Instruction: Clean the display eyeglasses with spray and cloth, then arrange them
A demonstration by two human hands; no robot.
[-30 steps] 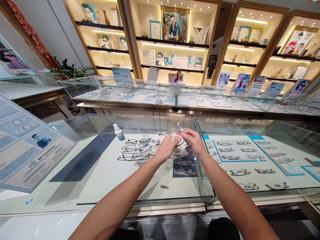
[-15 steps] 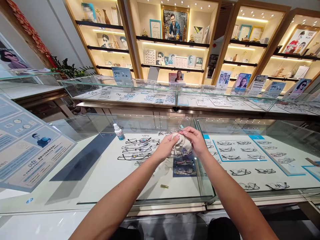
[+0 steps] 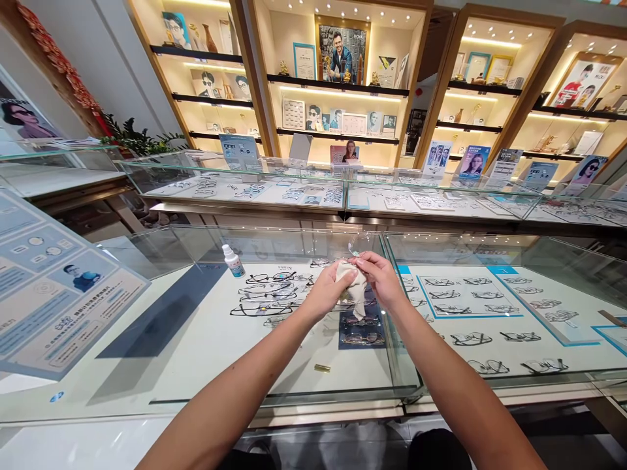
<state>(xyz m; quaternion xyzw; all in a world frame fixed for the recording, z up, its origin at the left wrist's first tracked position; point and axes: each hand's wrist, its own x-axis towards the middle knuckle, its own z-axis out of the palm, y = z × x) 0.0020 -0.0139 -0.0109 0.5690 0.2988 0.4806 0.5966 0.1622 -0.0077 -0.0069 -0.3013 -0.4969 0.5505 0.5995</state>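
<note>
My left hand (image 3: 327,287) is closed on a cream cleaning cloth (image 3: 353,287), the thumb pressed over it and a loose corner hanging down. Against it, my right hand (image 3: 382,277) pinches a thin, clear-looking pair of glasses (image 3: 353,249); only a fine curved part with a small teal piece shows above the fingers. The rest is hidden by the cloth and both hands, which are held over the glass display case. A white spray bottle (image 3: 233,261) with a blue label stands to the left of my hands.
Rows of eyeglass frames (image 3: 264,309) lie in the glass case (image 3: 196,394). A small gold-coloured piece (image 3: 322,369) is near its front. At left leans a blue printed board (image 3: 73,294). Another display counter (image 3: 255,207) and lit shelves (image 3: 337,85) stand behind.
The cloth has shifted in my fingers, and a corner of it now hangs lower between my hands. Both hands stay close together in nearly the same place.
</note>
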